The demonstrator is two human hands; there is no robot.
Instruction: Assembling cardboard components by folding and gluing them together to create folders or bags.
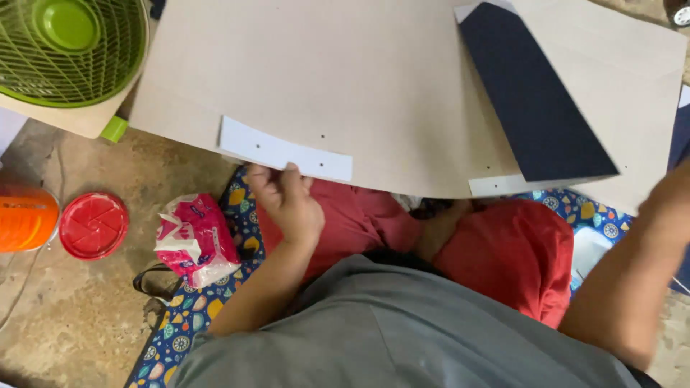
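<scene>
A large beige paper pattern sheet (338,79) lies over my lap and the floor ahead. My left hand (284,197) grips its near edge at a white paper strip (284,151) with small punched holes. A dark navy fabric piece (535,100) rests on another beige sheet (625,79) to the right. My right forearm (632,280) reaches out to the right, and the hand itself is out of view past the frame edge. I sit cross-legged in red trousers (514,255) on a patterned blue mat (183,323).
A green fan (68,47) stands at top left on a beige base. An orange container (25,219) and its red lid (93,225) lie on the concrete floor at left. A pink and white plastic packet (194,241) sits beside the mat.
</scene>
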